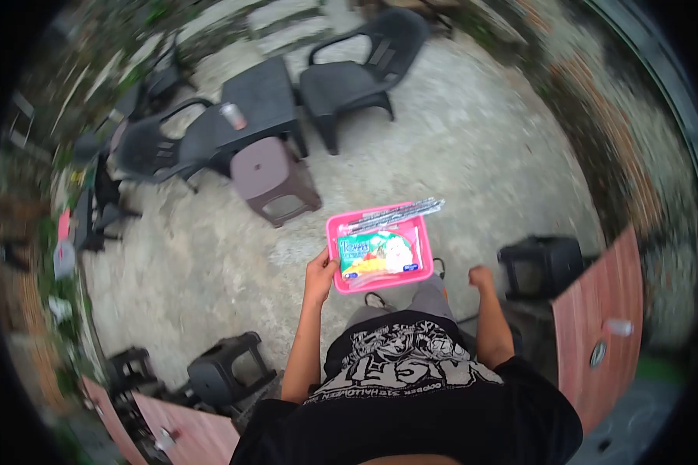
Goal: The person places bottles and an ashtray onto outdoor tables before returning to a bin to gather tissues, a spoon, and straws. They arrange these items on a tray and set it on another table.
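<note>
My left hand grips the left edge of a pink plastic basket, held out in front of my body. Inside the basket lies a colourful packet in green, white and yellow. Thin wrapped sticks rest across its far side, their shiny ends sticking out past the right corner. My right hand hangs to the right of the basket, apart from it, with its fingers curled; what they hold, if anything, is too small to tell.
Ahead on the left are a brown stool, a dark table with a cup, and a dark chair. Dark stools and a reddish wooden table stand at the right. More stools are lower left.
</note>
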